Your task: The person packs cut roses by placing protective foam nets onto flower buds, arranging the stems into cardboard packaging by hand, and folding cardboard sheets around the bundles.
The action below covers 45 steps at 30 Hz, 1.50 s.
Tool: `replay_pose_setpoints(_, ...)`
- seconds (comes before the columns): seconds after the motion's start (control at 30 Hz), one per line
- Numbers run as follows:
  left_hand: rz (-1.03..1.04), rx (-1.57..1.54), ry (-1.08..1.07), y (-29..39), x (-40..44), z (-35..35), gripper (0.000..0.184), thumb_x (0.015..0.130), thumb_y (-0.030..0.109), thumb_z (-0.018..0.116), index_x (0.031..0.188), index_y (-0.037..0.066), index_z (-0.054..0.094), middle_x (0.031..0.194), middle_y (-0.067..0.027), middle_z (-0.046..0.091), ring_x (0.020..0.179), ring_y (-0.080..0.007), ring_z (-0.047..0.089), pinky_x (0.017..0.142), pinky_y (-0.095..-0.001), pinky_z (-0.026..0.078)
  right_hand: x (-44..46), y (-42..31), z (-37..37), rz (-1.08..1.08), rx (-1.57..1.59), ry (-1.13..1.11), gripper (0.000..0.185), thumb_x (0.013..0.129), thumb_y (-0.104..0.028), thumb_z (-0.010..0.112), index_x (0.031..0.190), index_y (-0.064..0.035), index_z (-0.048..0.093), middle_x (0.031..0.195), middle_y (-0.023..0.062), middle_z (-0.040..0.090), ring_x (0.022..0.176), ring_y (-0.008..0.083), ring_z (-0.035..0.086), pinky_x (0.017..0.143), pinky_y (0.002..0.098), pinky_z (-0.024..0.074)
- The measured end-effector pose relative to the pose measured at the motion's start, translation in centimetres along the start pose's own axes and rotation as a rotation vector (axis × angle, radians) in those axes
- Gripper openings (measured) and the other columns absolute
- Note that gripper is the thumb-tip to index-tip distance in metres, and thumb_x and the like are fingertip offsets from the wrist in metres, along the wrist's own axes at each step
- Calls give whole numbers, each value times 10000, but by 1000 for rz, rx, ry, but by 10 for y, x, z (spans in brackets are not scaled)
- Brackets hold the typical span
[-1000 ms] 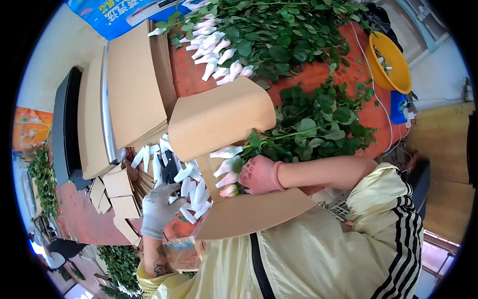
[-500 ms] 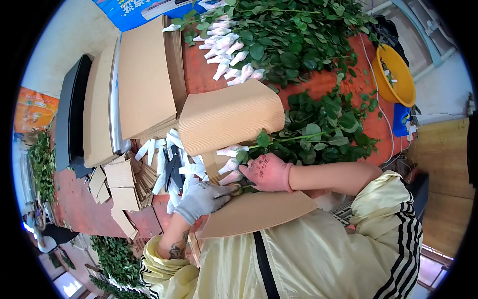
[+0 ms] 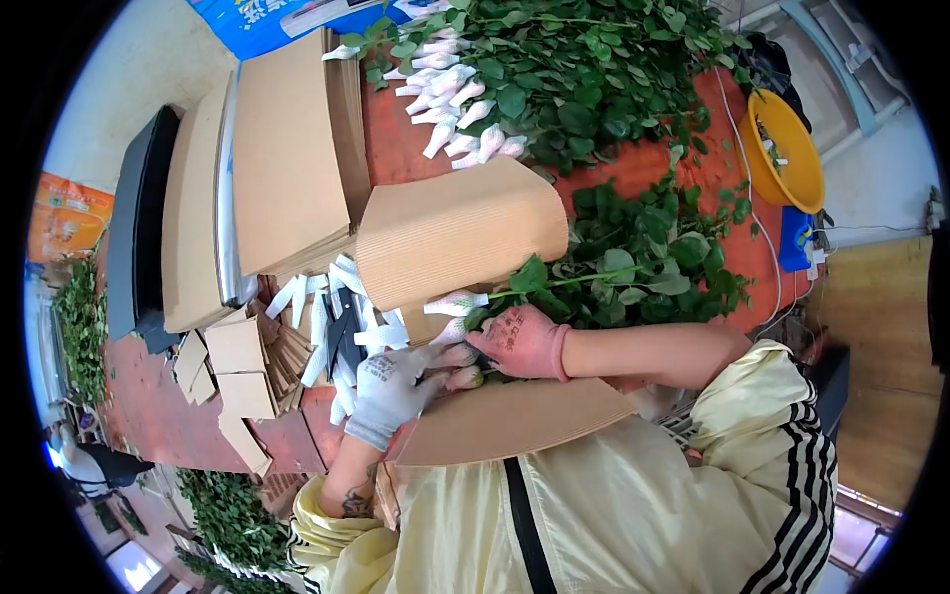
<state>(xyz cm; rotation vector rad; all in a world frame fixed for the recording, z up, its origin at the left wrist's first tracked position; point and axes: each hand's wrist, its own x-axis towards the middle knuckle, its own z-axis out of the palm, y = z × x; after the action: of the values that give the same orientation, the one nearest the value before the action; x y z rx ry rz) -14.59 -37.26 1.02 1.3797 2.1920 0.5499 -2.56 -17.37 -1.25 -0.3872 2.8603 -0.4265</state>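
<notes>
My left hand (image 3: 396, 384), in a pale grey glove, has its fingers closed at the head of a rose in a white foam net sleeve (image 3: 457, 353). Just below its fingertips is a pinkish rosebud (image 3: 465, 378). My right hand (image 3: 517, 342), in a pink glove, is curled over the rose stems right behind the heads; its fingertips are partly hidden. Two more sleeved buds (image 3: 455, 303) lie above, one with its leafy stem (image 3: 579, 279) running right. Corrugated cardboard is under the roses: one end curls up behind them (image 3: 460, 233), the other toward my body (image 3: 515, 426).
White foam sleeves (image 3: 381, 337) and black scissors (image 3: 346, 337) lie left of the roses. Small cardboard pieces (image 3: 242, 366) and stacked sheets (image 3: 292, 158) are farther left. Many sleeved roses (image 3: 450, 94) fill the back of the red table (image 3: 406, 168). A yellow basin (image 3: 787, 148) stands right.
My left hand has shifted slightly up, its fingers now at the sleeved head above the lowest bud, which shows more. My right hand has moved a little left.
</notes>
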Motion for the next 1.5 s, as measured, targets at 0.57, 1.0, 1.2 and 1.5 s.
replay_pose_setpoints(0.57, -113, 184, -34, -62, -23, -13, 155, 813, 255, 601, 824, 101, 604, 775, -93, 626, 743, -305, 612, 640, -422, 475, -1, 6, 6, 49, 109, -39, 141, 812, -124, 481, 914, -49, 543, 803, 133, 641, 765, 293, 649, 642, 388, 500)
replay_pose_setpoints(1.0, 216, -76, -24, -6, 19, 20, 249, 800, 212, 628, 1028, 116, 658, 780, -88, 644, 682, -265, 625, 601, -373, 484, -4, 1, -9, -2, -4, -115, 191, 789, -254, 556, 866, -79, 567, 829, 113, 598, 754, 268, 634, 595, 395, 488)
replay_pose_setpoints(1.2, 200, -71, -6, -12, 20, 23, 233, 808, 125, 604, 1027, 67, 660, 784, -123, 646, 713, -302, 629, 639, -380, 490, -6, -4, -33, -124, 63, -138, 269, 759, -331, 618, 834, -74, 593, 895, 116, 594, 778, 284, 636, 616, 409, 500)
replay_pose_setpoints(1.5, 99, -66, -62, 5, 16, 19, 346, 811, 272, 621, 1089, 67, 631, 836, -130, 660, 733, -321, 631, 666, -404, 488, 5, -5, -22, -80, 23, -249, 265, 760, -329, 613, 752, -64, 636, 764, 109, 654, 746, 282, 657, 640, 394, 511)
